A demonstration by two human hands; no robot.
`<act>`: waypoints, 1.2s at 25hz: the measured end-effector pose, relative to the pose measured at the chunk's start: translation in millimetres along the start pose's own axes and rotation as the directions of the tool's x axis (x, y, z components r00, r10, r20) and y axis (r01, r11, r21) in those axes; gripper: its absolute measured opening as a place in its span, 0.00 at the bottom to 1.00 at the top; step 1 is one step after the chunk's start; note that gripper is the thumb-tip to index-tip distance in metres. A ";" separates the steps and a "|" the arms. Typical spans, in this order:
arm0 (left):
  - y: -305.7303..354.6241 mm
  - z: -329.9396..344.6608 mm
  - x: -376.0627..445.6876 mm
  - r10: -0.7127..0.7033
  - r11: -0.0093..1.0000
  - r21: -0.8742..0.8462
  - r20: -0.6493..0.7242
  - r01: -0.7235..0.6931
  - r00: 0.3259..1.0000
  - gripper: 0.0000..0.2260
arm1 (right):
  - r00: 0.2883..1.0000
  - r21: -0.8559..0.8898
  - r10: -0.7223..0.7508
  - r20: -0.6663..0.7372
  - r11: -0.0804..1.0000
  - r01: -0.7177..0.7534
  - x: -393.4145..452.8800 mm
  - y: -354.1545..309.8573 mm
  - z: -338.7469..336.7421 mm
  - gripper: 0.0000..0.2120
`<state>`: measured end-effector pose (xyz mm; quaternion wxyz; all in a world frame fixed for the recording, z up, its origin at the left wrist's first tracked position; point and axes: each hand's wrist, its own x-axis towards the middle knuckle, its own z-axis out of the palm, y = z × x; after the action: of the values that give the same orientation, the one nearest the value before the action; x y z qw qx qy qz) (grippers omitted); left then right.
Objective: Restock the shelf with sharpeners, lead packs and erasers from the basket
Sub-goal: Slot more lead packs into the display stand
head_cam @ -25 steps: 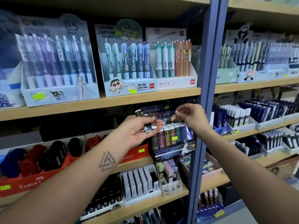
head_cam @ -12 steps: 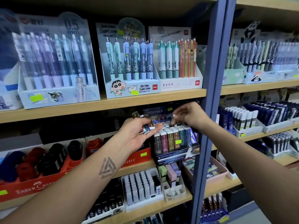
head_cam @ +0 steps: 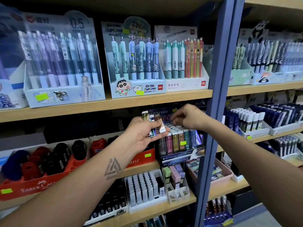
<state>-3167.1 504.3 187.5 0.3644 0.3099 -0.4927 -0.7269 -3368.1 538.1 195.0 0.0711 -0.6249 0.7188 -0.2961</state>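
Note:
My left hand (head_cam: 141,136) grips a small bunch of slim packs (head_cam: 154,124), gold, iridescent and brown, in front of the middle shelf. To its right stands a dark display box (head_cam: 182,155) marked "Slim body for precise erasing", with rows of upright coloured slim packs (head_cam: 177,141). My right hand (head_cam: 188,118) reaches over the box's back rows, fingers curled down and pinching the top of one pack there; the pack itself is mostly hidden by the fingers. The basket is out of view.
A red Faber-Castell tray (head_cam: 41,185) of round sharpeners (head_cam: 49,159) sits left of the box. Below are white lead packs (head_cam: 144,187) and pastel erasers (head_cam: 175,176). Pen displays fill the upper shelf (head_cam: 147,99). A blue upright post (head_cam: 213,112) stands just right of my right hand.
My right hand has dropped from above the box down onto its back rows. My left hand has stayed beside the box with its bunch of packs.

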 end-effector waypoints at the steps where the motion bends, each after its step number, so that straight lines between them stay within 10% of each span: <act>1: 1.2 0.9 -1.2 0.005 1.000 0.019 0.014 -0.006 1.000 0.08 | 0.999 0.204 0.003 -0.045 0.979 0.006 -3.4 -3.0 0.3 0.07; 4: 1.5 6.9 -4.7 0.018 0.996 0.089 0.069 -0.024 0.997 0.12 | 0.998 0.658 -0.002 -0.058 0.752 0.040 -18.4 -15.7 -0.7 0.07; 12: 4.5 23.8 -10.2 0.036 0.993 0.108 0.067 -0.043 0.997 0.13 | 0.994 0.863 0.096 0.059 0.496 -0.099 -36.2 -16.5 -17.3 0.01; 18: 11.6 19.0 -13.3 -0.029 0.996 0.086 0.006 0.028 1.000 0.09 | 0.999 0.297 0.052 0.014 0.953 -0.054 -26.4 8.4 -20.3 0.12; 30: 10.9 12.2 -10.7 -0.022 0.995 -0.101 -0.018 0.021 1.000 0.17 | 0.999 0.003 -0.038 -0.021 0.999 0.038 0.3 10.5 -3.6 0.11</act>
<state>-3168.7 516.5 202.6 0.3763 0.3033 -0.4487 -0.7518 -3378.8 539.5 192.6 0.0588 -0.6350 0.7073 -0.3052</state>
